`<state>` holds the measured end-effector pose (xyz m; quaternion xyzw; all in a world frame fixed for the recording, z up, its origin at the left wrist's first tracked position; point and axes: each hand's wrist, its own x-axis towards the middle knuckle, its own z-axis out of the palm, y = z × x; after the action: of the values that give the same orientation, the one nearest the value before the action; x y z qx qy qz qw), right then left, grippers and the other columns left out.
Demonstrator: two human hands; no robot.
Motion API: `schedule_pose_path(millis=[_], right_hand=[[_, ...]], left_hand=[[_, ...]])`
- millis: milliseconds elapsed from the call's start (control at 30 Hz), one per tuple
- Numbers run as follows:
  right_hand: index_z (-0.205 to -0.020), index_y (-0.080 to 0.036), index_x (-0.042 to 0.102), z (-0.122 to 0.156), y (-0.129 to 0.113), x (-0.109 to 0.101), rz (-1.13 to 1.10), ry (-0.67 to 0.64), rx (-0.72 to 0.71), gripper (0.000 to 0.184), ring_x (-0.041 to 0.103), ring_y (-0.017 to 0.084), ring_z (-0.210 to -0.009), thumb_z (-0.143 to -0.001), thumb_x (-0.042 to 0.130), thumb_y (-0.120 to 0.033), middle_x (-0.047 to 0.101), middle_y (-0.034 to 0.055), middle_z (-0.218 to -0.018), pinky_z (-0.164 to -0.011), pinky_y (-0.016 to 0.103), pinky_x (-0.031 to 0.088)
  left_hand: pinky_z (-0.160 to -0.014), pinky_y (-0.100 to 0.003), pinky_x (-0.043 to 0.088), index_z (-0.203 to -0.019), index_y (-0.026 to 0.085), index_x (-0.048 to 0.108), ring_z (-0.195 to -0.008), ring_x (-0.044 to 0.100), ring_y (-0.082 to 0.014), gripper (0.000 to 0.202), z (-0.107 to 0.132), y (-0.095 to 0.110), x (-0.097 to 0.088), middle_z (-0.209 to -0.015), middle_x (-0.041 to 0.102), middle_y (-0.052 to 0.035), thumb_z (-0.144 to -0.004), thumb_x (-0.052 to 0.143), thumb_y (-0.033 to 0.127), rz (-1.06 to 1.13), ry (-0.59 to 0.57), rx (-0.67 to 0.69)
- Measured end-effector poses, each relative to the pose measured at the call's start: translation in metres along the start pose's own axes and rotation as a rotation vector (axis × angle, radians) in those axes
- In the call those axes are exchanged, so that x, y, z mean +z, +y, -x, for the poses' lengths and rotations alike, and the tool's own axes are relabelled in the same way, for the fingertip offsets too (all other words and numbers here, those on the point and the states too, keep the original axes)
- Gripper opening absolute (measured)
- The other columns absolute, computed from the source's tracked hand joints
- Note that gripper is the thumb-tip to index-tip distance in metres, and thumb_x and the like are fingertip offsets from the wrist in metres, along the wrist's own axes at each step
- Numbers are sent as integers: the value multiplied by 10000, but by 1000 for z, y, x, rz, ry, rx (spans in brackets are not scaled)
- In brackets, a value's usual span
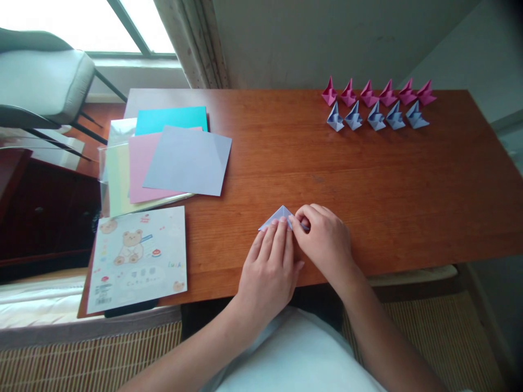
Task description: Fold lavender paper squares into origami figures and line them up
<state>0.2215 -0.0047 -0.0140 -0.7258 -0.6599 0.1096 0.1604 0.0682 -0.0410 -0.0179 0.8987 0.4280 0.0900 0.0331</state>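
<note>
A small piece of lavender origami paper (277,215), folded into a triangle with its peak pointing away from me, lies on the table near the front edge. My left hand (269,267) rests flat across its lower part, fingers stretched out and pressing it down. Thumb and fingers of my right hand (324,237) are closed in a pinch at the paper's right side, close to the left fingertips. The hands cover the lower portion, so its bottom folds are hidden.
On the wooden table (278,147), pink folded paper figures (369,95) and lavender ones (376,117) stand in two rows at the back right. To the left lie loose coloured sheets (192,160) and a bear-printed pad (141,261). A chair (44,76) stands beyond the left end.
</note>
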Motion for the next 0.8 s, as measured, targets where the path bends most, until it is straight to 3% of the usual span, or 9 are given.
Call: schedule_pose_path(millis=[200,433,633,800], right_hand=[[-716,-226,573,2,2,1,-23,19,-9,213,569,182,-723,-897,663,-295,651,4,-746,-636,301,344],[-806,-220,626,1,15,-6,-246,20,-65,101,604,172,-747,-906,623,-206,659,13,-807,-685,286,446],[-1004,-192,709,12,22,-14,-303,89,-268,198,614,193,-875,-956,528,-127,679,57,-913,-831,324,506],[-1201,-208,704,33,27,-8,-174,28,-419,340,597,219,-936,-950,507,-90,702,82,-1019,-864,370,523]], left_hand=[[-1193,-452,382,-1470,6,472,-1443,439,-324,573,0,-1,1,-1561,441,-191,-1026,424,365,-5,2,6],[-1196,-454,377,-1453,-5,486,-1449,429,-327,570,-2,-1,-2,-1557,447,-200,-1019,429,360,10,-14,-4],[-1197,-449,370,-1453,-6,482,-1451,425,-322,572,-2,-2,-2,-1554,451,-199,-1020,438,364,-18,-11,10],[-1183,-448,387,-1442,2,499,-1436,448,-325,576,-2,-2,0,-1553,453,-196,-1029,418,396,-28,-8,18]])
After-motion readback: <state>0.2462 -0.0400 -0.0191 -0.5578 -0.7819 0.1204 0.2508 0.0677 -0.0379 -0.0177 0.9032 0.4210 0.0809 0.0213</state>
